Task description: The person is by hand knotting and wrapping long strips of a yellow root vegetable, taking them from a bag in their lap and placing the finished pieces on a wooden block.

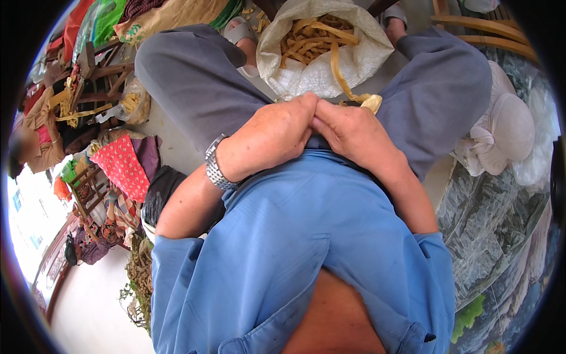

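Blue cloth of the person's own shirt [306,236] fills the near part of the view, and just beyond its hem the two hands meet in the lap. The left hand [271,138], with a metal watch [216,170] on its wrist, is curled, its fingers drawn together and pressed against the right hand [354,134], whose fingers are likewise folded in; whether anything is pinched between them I cannot tell. A pale yellow strip [339,71] runs from just past the knuckles up into the white woven sack [321,53] standing between the grey-trousered knees, and its near end lies beside the right hand. The sack looks well filled with such strips, so much of the sorting seems done, though this one strip hangs over the rim.
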The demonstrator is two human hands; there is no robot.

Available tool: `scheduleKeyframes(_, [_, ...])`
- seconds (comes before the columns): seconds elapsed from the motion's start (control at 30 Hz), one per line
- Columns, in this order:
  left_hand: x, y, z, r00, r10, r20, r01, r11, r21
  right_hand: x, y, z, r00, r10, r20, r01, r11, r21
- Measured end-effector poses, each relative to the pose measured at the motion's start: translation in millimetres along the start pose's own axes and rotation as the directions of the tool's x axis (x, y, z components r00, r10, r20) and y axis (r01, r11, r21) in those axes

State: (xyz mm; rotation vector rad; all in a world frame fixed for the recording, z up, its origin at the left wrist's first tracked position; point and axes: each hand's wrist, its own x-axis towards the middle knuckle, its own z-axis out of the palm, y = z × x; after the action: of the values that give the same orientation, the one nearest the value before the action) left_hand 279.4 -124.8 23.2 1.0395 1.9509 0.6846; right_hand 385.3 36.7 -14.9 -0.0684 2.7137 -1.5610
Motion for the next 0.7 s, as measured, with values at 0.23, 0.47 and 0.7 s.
scheduleKeyframes(0.23, [-6.7, 17.8, -27.1, 0.939, 0.088, 0.332, -0.118, 0.991, 0.070, -12.2, -9.0, -38.0, 0.958, 0.001, 0.287, -0.010, 0.999, 0.031])
scheduleKeyframes(0.47, [-59.9, 41.7, -59.4, 0.876, 0.005, 0.481, 0.005, 1.000, -0.019, -30.5, -42.7, -41.5, 0.914, -0.204, 0.351, 0.166, 0.977, 0.135])
scheduleKeyframes(0.7, [-45.5, 14.5, -63.4, 0.938, 0.086, 0.336, -0.076, 0.996, -0.041, -20.5, -37.3, -46.7, 0.942, -0.194, 0.275, 0.193, 0.981, 0.031])
